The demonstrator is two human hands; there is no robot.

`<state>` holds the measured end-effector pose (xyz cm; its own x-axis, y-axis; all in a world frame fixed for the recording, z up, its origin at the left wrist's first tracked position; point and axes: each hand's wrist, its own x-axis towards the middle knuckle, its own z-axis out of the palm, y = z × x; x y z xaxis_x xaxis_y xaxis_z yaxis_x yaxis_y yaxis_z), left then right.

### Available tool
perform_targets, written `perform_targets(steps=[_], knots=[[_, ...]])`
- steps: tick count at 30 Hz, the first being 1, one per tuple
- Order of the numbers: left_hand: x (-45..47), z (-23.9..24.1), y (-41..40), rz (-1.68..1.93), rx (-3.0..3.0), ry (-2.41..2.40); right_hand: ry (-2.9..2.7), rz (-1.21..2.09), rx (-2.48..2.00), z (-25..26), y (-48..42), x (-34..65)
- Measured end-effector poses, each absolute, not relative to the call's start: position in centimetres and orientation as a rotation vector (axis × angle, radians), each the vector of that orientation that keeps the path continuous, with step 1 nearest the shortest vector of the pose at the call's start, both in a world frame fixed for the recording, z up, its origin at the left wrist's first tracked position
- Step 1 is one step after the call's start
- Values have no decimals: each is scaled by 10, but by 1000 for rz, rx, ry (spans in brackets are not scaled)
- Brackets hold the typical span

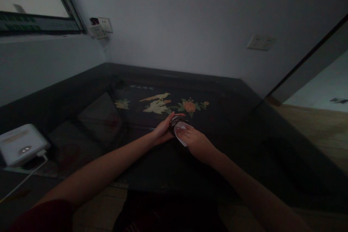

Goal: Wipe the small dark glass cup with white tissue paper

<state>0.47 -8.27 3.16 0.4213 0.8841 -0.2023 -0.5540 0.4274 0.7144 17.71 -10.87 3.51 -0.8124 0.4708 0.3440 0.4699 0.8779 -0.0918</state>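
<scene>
Over the middle of a dark, glossy table (233, 116), my left hand (163, 130) is wrapped round a small, dark, shiny round object (176, 120). Its exact kind cannot be made out in the dim light. My right hand (199, 144) presses a white tissue or cloth (179, 127) against the near right side of that object, fingers closed over the white piece. Both hands are close together, and they hide much of the object. Behind them, the tabletop bears a picture of a bird (157, 98) and an orange flower (189, 106).
A white box-shaped device (24, 141) with a white cable (27, 177) stands at the left. Wall sockets (104, 24) are in the back left corner, and another socket plate (261, 42) is on the back wall. Wooden floor (315, 123) shows at the right.
</scene>
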Motion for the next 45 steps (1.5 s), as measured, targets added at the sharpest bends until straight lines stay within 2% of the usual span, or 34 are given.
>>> perform_targets(steps=[10,13,16,21,25,45], knots=[[5,31,-83,973,602,633,-2269,934,-857,46,-119,170],[5,32,-84,981,605,628,-2206,1049,-903,45,-120,170],[5,33,-84,975,596,619,-2298,919,-882,45,-120,171],[5,34,-83,981,597,616,-2562,404,-725,42,-117,172],[5,35,-84,977,601,624,-2659,213,-660,41,-114,172],[6,32,-83,977,633,594,-2626,213,-690,39,-113,174]])
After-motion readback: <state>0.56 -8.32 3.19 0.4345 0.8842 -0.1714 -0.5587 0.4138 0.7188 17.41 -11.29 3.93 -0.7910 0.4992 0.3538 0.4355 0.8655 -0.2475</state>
